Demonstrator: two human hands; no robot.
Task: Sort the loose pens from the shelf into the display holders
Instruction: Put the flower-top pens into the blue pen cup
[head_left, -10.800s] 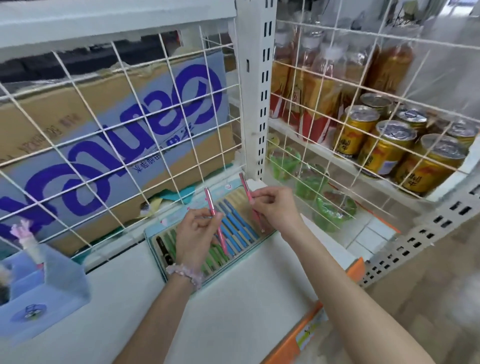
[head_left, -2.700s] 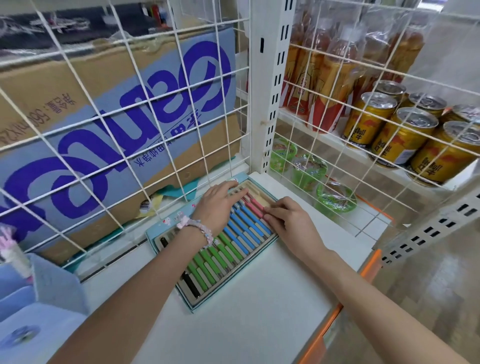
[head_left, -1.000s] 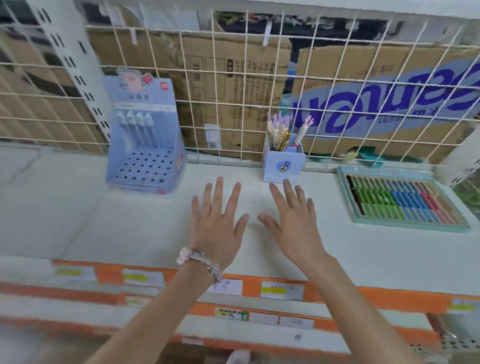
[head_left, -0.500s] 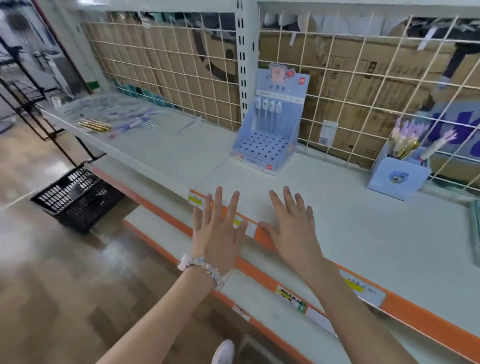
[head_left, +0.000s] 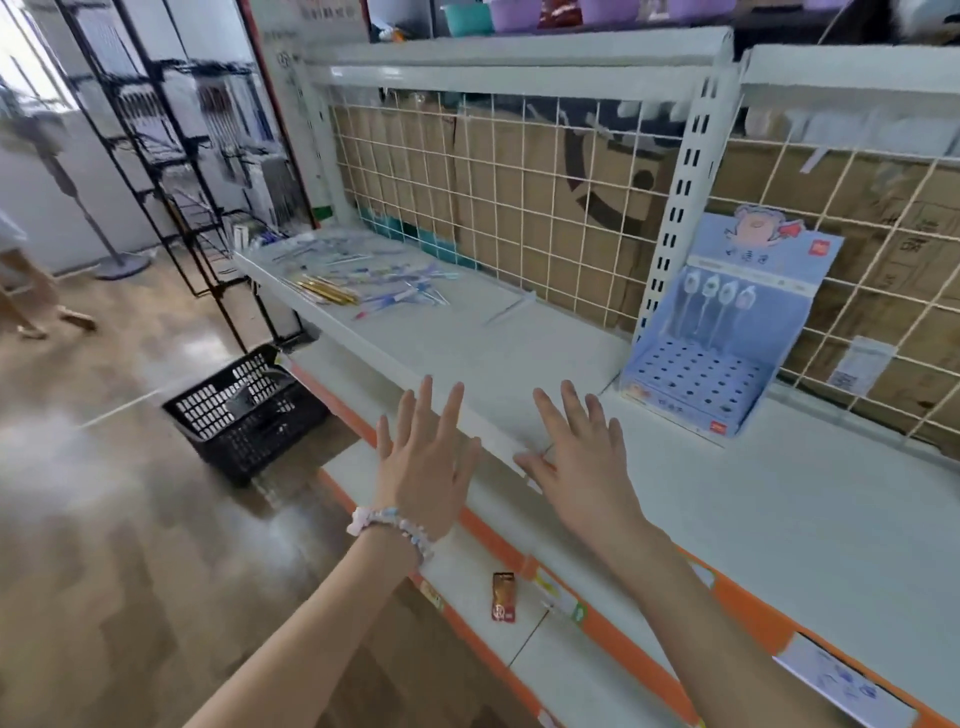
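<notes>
Both the left hand (head_left: 423, 470) and the right hand (head_left: 579, 467) are held flat with fingers spread, nothing gripped. The loose pens (head_left: 363, 283) are scattered well beyond the left fingertips; the display holder (head_left: 701, 374) stands just past the right fingertips. Thin pens could be knocked off the shelf (head_left: 467, 343) edge if swept at carelessly.

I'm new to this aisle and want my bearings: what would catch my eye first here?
Two open hands, the left hand and the right hand, are spread over the white shelf, holding nothing. A scatter of loose pens lies at the shelf's far left end. A blue display holder stands against the wire grid at the right.
</notes>
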